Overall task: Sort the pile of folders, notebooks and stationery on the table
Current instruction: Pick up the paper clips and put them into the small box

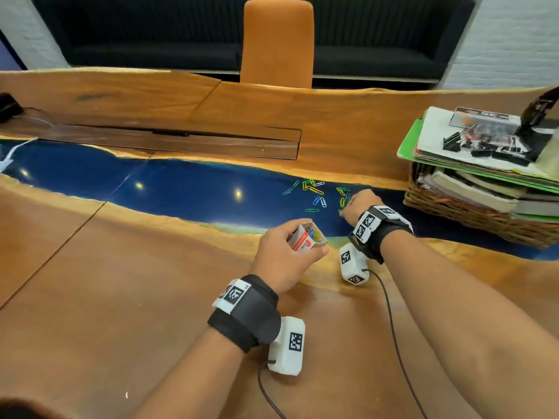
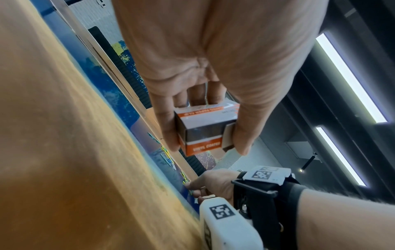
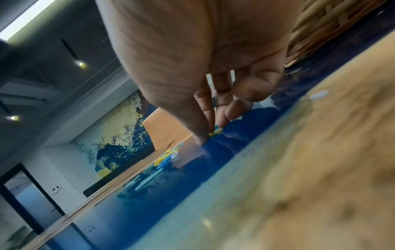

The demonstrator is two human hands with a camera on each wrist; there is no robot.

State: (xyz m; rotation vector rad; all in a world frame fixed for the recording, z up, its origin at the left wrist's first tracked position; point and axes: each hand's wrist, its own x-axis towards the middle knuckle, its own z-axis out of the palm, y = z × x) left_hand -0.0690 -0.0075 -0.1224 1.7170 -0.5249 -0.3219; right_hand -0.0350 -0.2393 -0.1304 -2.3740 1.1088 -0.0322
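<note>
My left hand [image 1: 302, 247] grips a small white and orange paper clip box [image 1: 306, 237] just above the table, its open top showing coloured clips inside. In the left wrist view the box [image 2: 205, 130] sits between thumb and fingers. Loose coloured paper clips [image 1: 314, 192] lie scattered on the blue resin strip [image 1: 181, 182]. My right hand [image 1: 343, 210] reaches down at the right edge of that scatter. In the right wrist view its thumb and fingertips [image 3: 200, 138] pinch a yellow paper clip [image 3: 214, 134] against the blue surface.
A wicker basket [image 1: 453, 213] at the right holds stacked books and notebooks, topped by green folders [image 1: 408, 143] and papers with black binder clips [image 1: 484, 148]. An orange chair [image 1: 278, 40] stands beyond the table. A black device [image 1: 9, 107] sits at the far left.
</note>
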